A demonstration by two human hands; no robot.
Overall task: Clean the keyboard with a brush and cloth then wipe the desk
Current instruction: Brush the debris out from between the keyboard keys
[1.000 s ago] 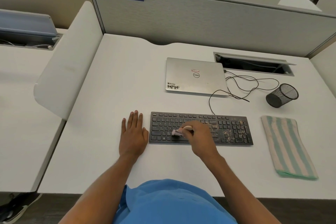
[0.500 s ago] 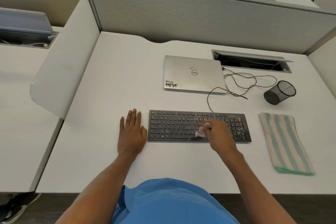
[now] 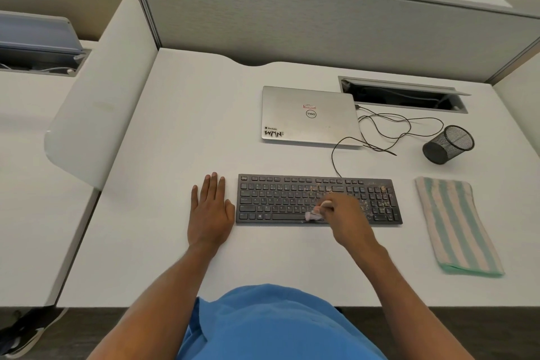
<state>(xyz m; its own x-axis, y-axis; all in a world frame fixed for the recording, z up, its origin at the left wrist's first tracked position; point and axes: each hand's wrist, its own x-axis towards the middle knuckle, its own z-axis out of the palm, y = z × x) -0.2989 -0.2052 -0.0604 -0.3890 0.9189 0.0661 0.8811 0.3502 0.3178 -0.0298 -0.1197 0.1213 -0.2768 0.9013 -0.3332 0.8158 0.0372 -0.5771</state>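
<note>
A black keyboard (image 3: 280, 199) lies on the white desk (image 3: 181, 131), with crumbs speckled over its right end. My right hand (image 3: 346, 216) grips a small brush (image 3: 315, 213) with pale bristles that touch the keys near the space bar's right end. My left hand (image 3: 210, 210) rests flat on the desk, fingers straight, its thumb against the keyboard's left edge. A green-and-cream striped cloth (image 3: 455, 225) lies folded on the desk to the right of the keyboard.
A closed silver laptop (image 3: 309, 115) sits behind the keyboard, with loose black cables (image 3: 394, 131) trailing to its right. A black mesh pen cup (image 3: 448, 145) lies tipped on its side. An open cable slot (image 3: 403, 95) is at the back; a white divider (image 3: 96, 90) borders the left.
My right hand has swept the brush rightward along the keyboard's lower rows, from left of centre to right of centre. My left hand has stayed put.
</note>
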